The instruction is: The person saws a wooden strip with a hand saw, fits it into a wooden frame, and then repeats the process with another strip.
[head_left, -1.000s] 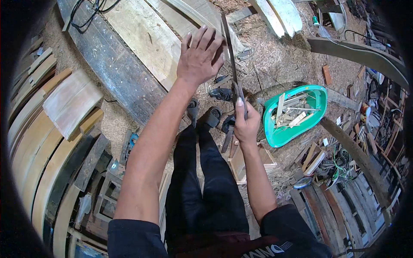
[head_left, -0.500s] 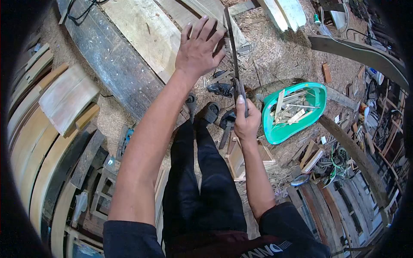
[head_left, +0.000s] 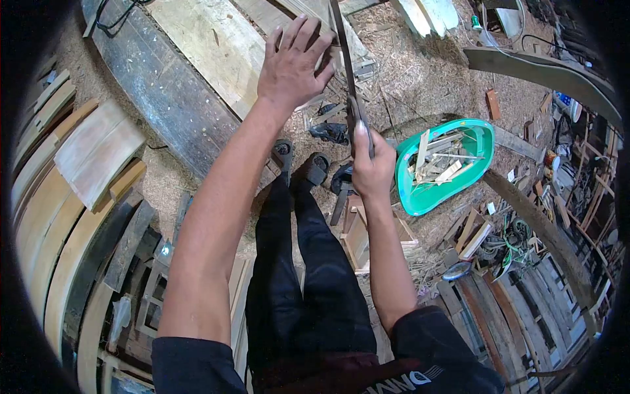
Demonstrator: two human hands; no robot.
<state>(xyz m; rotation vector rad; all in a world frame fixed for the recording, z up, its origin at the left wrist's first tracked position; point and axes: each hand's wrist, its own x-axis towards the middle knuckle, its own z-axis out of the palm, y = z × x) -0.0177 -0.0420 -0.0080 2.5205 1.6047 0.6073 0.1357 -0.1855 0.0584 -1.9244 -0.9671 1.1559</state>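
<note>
My right hand (head_left: pixel 374 167) is wrapped around the handle of a handsaw (head_left: pixel 346 56), thumb along its top. The narrow dark blade points away from me, and its far end runs out of the top of the view. My left hand (head_left: pixel 295 65) lies with fingers spread on the end of some wooden boards (head_left: pixel 259 13), just left of the blade. Those boards rest over a worn dark bench (head_left: pixel 157 85), beside a long pale plank (head_left: pixel 210 46). Where the blade meets the wood is partly hidden by my left fingers.
A green plastic tub (head_left: pixel 402 177) holding wood offcuts (head_left: pixel 446 154) stands on the sawdust-covered floor to the right. A wooden box frame (head_left: pixel 357 253) sits near my legs. Stacked curved boards (head_left: pixel 65 243) line the left side. Slats (head_left: pixel 499 315) and scrap wood lie at the lower right.
My right hand has moved forward with the saw, and the blade's tip has left the top of the view. My left hand stays on the boards. The whole view has shifted slightly.
</note>
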